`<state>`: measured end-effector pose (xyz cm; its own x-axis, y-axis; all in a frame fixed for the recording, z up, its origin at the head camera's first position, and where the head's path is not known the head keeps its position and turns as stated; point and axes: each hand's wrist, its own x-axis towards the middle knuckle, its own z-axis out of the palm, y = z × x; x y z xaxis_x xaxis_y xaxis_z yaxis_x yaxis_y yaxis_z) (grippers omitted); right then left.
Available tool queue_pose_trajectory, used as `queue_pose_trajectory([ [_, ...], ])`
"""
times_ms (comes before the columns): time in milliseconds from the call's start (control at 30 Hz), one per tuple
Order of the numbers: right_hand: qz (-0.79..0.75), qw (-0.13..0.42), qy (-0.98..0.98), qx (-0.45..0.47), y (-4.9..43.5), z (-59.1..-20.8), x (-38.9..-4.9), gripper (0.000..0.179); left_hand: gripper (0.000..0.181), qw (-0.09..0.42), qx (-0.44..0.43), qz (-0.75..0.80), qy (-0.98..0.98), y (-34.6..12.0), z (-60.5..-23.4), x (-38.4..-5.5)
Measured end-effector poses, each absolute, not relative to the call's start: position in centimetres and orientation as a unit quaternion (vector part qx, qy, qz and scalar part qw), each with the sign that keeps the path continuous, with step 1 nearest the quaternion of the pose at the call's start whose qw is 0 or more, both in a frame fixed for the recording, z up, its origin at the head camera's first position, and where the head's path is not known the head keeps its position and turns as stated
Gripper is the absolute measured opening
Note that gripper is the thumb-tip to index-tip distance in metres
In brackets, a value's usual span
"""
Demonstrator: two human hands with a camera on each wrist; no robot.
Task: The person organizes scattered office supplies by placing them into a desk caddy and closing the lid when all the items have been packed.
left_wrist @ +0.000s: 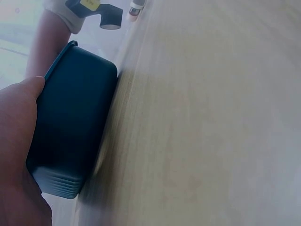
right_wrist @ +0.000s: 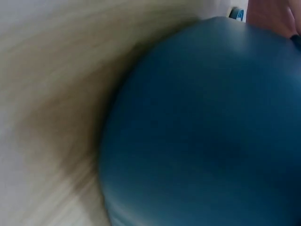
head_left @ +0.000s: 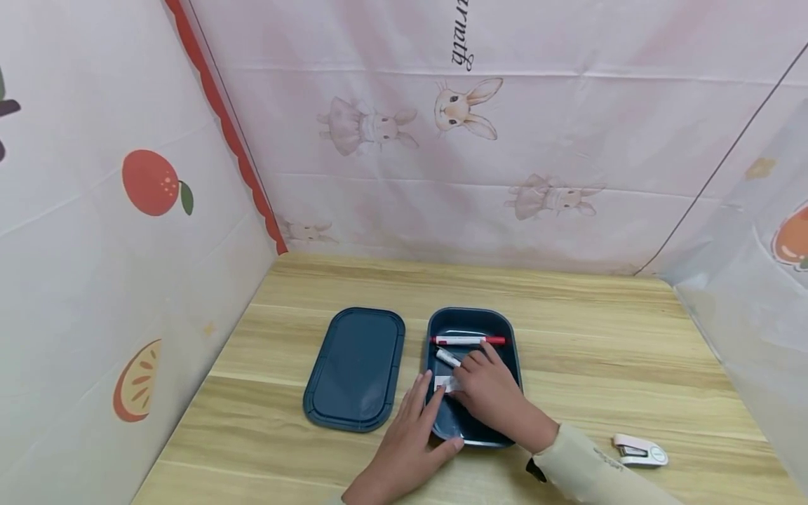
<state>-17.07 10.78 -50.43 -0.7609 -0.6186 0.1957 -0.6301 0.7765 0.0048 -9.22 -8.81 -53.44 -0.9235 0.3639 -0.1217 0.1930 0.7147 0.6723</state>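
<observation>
A dark blue rectangular box (head_left: pixel 482 440) stands uncovered on the table. Inside, a marker with a red cap (head_left: pixel 463 340) lies across the far end. Nearer, a white pen-like marker (head_left: pixel 447 357) lies slanted, partly covered by my right hand. My right hand (head_left: pixel 492 393) reaches into the box, thumb and curled fingers pinching a small white block (head_left: pixel 443 383), whose far end they hide. My left hand (head_left: pixel 410 438) rests at the box's near left corner, fingers fairly straight and thumb along the near rim. Its index fingertip overlaps the white block. The left wrist view shows the box's outer wall (left_wrist: pixel 70 113).
The matching dark blue lid (head_left: pixel 356 368) lies flat left of the box. A white and pale pink stapler (head_left: pixel 640 451) lies on the wooden table (head_left: pixel 587 337) at the right. Printed cloth walls (head_left: pixel 404 210) enclose the table's back and sides.
</observation>
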Motion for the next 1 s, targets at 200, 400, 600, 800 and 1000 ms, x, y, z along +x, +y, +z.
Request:
queue_pose_trajectory([
  [200,0.023,0.088,-0.938,0.335,10.30,-50.91,-16.93,0.032,0.082,0.126,0.150,0.350,0.916,-8.79,-53.48,-9.16],
  [400,0.015,0.091,-0.937,0.336,10.21,-51.11,-16.81,0.030,0.082,0.128,0.146,0.349,0.917,-8.77,-53.53,-9.19],
  [600,0.017,0.076,-0.943,0.324,10.18,-51.03,-16.66,0.035,0.082,0.127,0.146,0.348,0.917,-8.73,-53.54,-9.20],
  [800,0.020,0.064,-0.946,0.317,10.13,-50.88,-16.51,0.038,0.082,0.127,0.146,0.348,0.917,-8.72,-53.46,-9.23],
  [1000,0.016,0.055,-0.948,0.313,10.02,-50.66,-16.39,0.039,0.082,0.125,0.149,0.348,0.917,-8.80,-53.47,-9.19],
])
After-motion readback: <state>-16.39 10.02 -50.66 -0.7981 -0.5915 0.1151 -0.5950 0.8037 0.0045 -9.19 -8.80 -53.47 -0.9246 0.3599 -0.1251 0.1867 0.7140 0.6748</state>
